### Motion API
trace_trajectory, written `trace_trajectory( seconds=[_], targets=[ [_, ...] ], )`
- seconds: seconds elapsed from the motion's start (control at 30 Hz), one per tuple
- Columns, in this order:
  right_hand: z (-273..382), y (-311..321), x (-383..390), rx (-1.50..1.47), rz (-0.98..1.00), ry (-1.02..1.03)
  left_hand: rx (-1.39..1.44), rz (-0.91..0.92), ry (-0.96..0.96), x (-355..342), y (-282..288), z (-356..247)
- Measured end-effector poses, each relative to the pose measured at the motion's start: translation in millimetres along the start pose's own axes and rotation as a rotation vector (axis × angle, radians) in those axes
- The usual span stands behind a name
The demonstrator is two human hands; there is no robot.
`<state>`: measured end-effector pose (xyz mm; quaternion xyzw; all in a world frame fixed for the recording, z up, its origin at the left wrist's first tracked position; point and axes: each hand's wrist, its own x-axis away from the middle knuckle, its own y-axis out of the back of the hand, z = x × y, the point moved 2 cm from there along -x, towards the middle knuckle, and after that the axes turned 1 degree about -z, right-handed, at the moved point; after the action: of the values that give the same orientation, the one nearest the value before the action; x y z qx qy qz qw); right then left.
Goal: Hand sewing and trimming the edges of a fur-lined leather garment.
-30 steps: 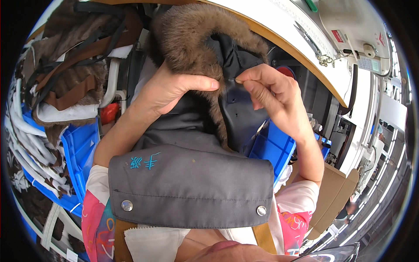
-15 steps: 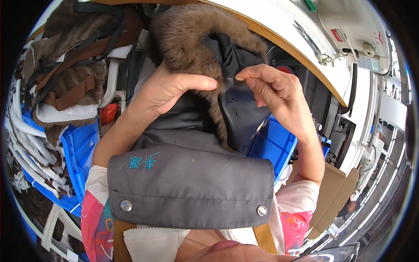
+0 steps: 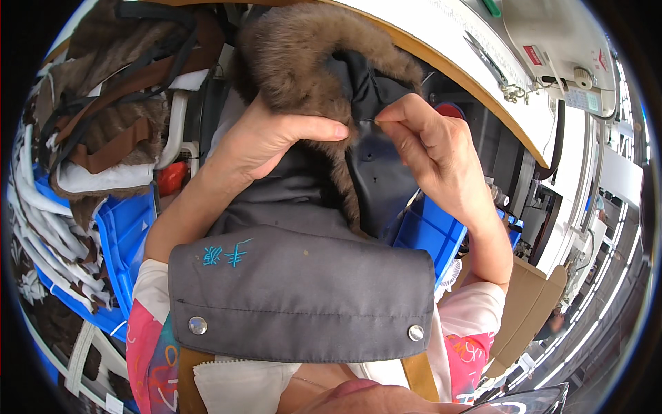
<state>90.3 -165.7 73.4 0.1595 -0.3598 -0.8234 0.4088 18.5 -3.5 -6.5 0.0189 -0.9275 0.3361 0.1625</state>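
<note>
A brown fur piece (image 3: 296, 58) with smooth dark lining (image 3: 383, 159) lies across my lap and up toward the table edge. My left hand (image 3: 265, 141) grips its fur edge, the thumb pressed on top and the fingers hidden beneath. Just right of that thumb, my right hand (image 3: 434, 148) pinches a thin sewing needle (image 3: 368, 120) between thumb and forefinger. The needle points left at the seam where fur meets lining; whether its tip is in the cloth is too small to tell. Small dark marks show on the lining below.
At the upper right is a white table (image 3: 441, 34) with a wooden edge, scissors (image 3: 486, 56) and a sewing machine (image 3: 558, 41). Fur pieces with brown straps (image 3: 114, 148) hang at left above a blue crate (image 3: 127, 234). Another blue bin (image 3: 429, 228) stands beside my right forearm.
My right hand has turned slightly and its fingers have drawn closer together, with the needle now showing between them and the fur. My left hand stays nearly in place on the fur edge.
</note>
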Motion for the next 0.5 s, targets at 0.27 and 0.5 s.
trace_trajectory(
  seconds=[0.27, 0.5],
  targets=[
    [-26.7, -3.4, -6.3, -0.486, 0.189, -0.207, 0.037, -0.017, 0.006, -0.5, 4.1, 3.6],
    [-41.5, -11.8, -3.1, -0.723, 0.199, -0.227, 0.061, 0.025, -0.031, -1.5, 5.6, 5.0]
  ],
)
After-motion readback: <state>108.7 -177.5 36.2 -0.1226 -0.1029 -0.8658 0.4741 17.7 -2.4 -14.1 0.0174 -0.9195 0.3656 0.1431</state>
